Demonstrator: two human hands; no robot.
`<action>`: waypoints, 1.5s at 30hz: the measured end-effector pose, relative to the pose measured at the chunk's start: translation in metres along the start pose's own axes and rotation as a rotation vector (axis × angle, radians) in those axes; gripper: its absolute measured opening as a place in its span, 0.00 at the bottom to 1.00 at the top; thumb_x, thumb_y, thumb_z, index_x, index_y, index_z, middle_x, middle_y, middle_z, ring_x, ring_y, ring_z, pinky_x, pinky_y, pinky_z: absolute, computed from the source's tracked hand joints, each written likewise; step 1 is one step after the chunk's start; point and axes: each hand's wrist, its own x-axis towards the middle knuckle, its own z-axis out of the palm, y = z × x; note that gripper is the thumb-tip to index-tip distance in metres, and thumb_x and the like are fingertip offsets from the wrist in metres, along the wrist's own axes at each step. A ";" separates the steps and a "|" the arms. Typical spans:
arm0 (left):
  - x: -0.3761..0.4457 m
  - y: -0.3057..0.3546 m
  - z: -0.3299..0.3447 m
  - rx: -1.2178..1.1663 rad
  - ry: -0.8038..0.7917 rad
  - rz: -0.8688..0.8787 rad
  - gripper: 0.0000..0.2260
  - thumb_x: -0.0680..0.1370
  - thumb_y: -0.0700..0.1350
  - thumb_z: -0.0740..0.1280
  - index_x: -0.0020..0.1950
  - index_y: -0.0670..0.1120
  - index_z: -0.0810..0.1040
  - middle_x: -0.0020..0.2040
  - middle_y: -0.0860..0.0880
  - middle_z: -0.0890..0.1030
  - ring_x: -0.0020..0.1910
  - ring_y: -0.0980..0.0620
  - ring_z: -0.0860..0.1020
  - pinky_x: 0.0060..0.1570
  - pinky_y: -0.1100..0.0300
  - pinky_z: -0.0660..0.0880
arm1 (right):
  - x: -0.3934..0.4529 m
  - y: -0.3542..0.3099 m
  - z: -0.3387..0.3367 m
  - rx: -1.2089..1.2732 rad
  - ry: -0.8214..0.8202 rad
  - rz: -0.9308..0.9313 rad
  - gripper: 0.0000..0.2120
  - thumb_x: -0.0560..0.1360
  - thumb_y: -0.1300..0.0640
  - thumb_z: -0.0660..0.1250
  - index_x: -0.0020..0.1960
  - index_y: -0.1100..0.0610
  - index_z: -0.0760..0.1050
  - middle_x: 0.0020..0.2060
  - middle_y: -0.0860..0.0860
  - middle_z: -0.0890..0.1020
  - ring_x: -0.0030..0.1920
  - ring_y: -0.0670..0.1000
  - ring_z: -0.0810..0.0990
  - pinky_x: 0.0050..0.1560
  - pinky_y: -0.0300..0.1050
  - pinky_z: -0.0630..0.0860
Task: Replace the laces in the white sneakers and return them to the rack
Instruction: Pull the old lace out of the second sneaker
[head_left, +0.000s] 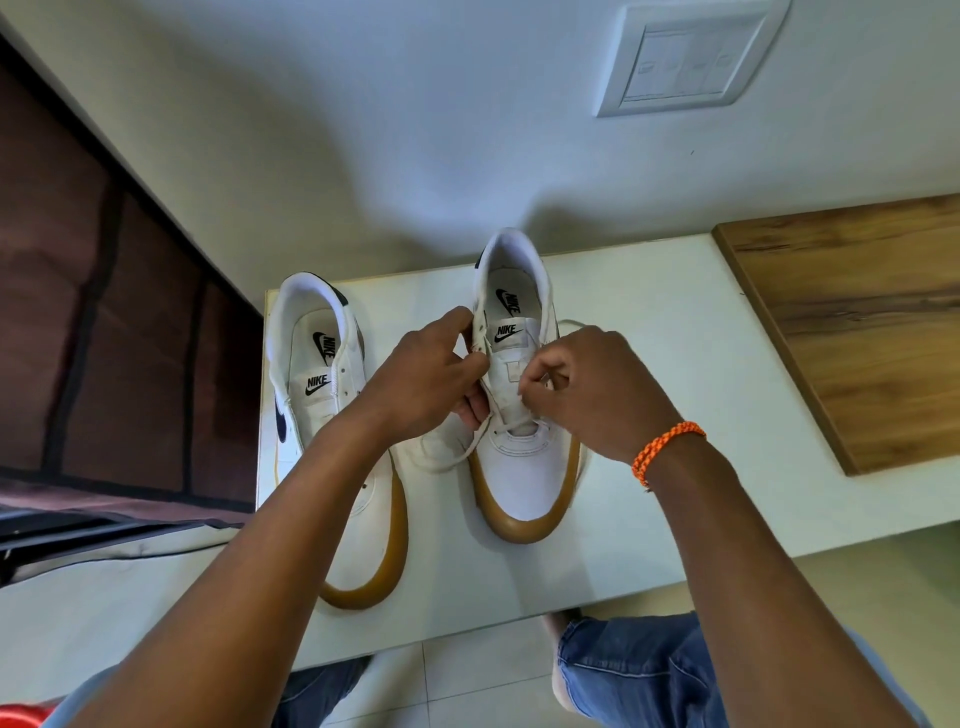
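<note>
Two white sneakers with tan soles stand side by side on a white table (649, 415), toes toward me. The left sneaker (332, 415) shows bare eyelets and no lace. The right sneaker (519, 467) has a white lace (457, 457) crossing its lowest eyelets, with a loose loop trailing to its left. My left hand (431, 384) grips the left edge of the right sneaker's eyelet row and the lace there. My right hand (592, 389), with an orange braided band on its wrist, pinches the lace at the shoe's right eyelets.
A wooden board (857, 332) lies on the table at the right. A dark brown fabric rack or cabinet (104, 338) stands at the left. Behind is a white wall with a switch plate (680, 57). My knees in jeans show below the table's front edge.
</note>
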 end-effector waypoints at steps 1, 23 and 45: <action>0.000 0.000 0.000 -0.004 -0.001 -0.001 0.04 0.84 0.38 0.60 0.59 0.42 0.72 0.38 0.42 0.87 0.38 0.40 0.87 0.54 0.39 0.83 | 0.000 0.003 -0.006 0.002 0.034 0.010 0.06 0.72 0.54 0.75 0.37 0.48 0.84 0.26 0.40 0.78 0.31 0.42 0.77 0.37 0.40 0.72; 0.003 -0.001 0.000 0.143 0.079 0.006 0.05 0.84 0.42 0.63 0.59 0.45 0.75 0.38 0.49 0.87 0.40 0.49 0.86 0.54 0.44 0.82 | -0.004 0.000 -0.017 0.086 0.080 0.000 0.05 0.73 0.61 0.73 0.43 0.53 0.86 0.20 0.37 0.73 0.27 0.40 0.74 0.32 0.29 0.64; 0.003 -0.002 0.000 0.023 0.012 -0.002 0.05 0.85 0.39 0.61 0.60 0.42 0.72 0.38 0.43 0.87 0.37 0.43 0.87 0.54 0.42 0.84 | -0.002 -0.007 0.008 0.000 -0.071 -0.017 0.04 0.74 0.56 0.75 0.42 0.48 0.87 0.23 0.31 0.74 0.29 0.38 0.75 0.34 0.38 0.68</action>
